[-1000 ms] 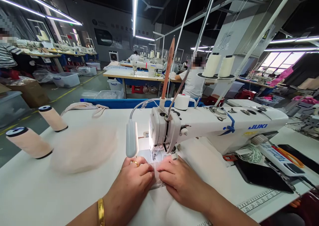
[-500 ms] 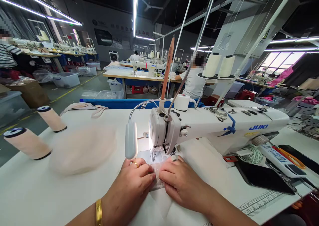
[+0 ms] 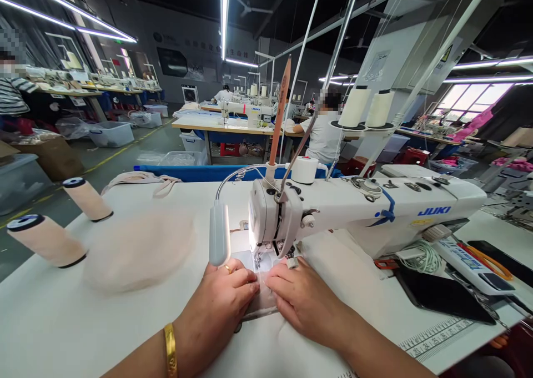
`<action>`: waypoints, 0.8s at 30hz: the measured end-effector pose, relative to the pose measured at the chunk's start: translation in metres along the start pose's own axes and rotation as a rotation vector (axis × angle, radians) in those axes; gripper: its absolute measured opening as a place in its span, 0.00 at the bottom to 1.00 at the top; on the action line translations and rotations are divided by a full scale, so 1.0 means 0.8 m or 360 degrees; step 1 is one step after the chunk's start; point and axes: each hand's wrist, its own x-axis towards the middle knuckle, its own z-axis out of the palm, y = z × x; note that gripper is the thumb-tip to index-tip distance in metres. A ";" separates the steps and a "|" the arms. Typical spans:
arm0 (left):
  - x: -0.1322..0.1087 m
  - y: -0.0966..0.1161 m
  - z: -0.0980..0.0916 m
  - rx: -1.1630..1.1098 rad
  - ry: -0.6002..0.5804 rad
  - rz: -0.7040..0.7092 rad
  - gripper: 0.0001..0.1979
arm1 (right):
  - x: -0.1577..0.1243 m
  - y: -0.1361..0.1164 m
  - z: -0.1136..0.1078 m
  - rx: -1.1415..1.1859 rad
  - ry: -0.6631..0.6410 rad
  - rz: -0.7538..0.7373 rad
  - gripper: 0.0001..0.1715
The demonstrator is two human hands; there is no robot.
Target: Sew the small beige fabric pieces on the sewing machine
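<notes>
My left hand (image 3: 225, 303) and my right hand (image 3: 303, 300) lie side by side just in front of the needle area of a white sewing machine (image 3: 275, 217). Between them runs a thin, sheer pale fabric (image 3: 265, 295), and the fingers of both hands are closed on its edges. Its front end reaches the presser foot (image 3: 259, 261), where a bright lamp (image 3: 219, 233) shines from the left. Fingertips are partly hidden under the hands. Left of the machine, a piece of sheer beige fabric (image 3: 141, 250) is spread on the white table (image 3: 137, 333).
Two peach thread cones (image 3: 45, 239) stand at the left edge. To the right lie a black phone (image 3: 443, 295), a coil of pale cord (image 3: 420, 258) and a printed ruler strip (image 3: 437, 333). A pencil (image 3: 280, 111) stands upright on the machine head. Co-workers sit at machines beyond.
The sheer fabric between my hands has slid forward toward the presser foot, and its loose tail has drawn up from the table. My hands stay almost in place.
</notes>
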 end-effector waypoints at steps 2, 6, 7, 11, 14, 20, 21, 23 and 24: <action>0.000 0.000 -0.001 0.0010 -0.0008 -0.0009 0.16 | 0.000 -0.001 0.001 0.0004 0.0008 0.0000 0.08; 0.000 -0.003 0.000 0.0014 -0.0020 -0.0020 0.17 | 0.001 -0.003 0.004 0.0002 0.0028 0.0004 0.10; 0.000 -0.003 0.001 0.0010 -0.0018 -0.0019 0.17 | 0.001 -0.003 0.005 0.0001 0.0036 0.0002 0.10; 0.000 -0.006 0.003 -0.0010 -0.0024 -0.0017 0.17 | 0.003 -0.001 0.007 0.0005 0.0075 -0.0018 0.12; 0.002 -0.009 0.004 -0.0004 -0.0039 -0.0024 0.16 | 0.004 0.001 0.009 0.0002 0.0109 -0.0025 0.12; 0.004 -0.015 0.009 0.0062 -0.0048 -0.0031 0.15 | 0.007 0.004 0.012 -0.0004 0.0105 0.0027 0.12; 0.004 -0.016 0.010 0.0069 -0.0051 -0.0034 0.15 | 0.007 0.005 0.012 -0.0005 0.0111 0.0035 0.12; 0.004 -0.018 0.012 0.0084 -0.0043 -0.0035 0.15 | 0.008 0.006 0.011 -0.0009 0.0126 0.0053 0.12; 0.005 -0.019 0.012 0.0094 -0.0040 -0.0037 0.16 | 0.009 0.006 0.011 -0.0011 0.0133 0.0063 0.12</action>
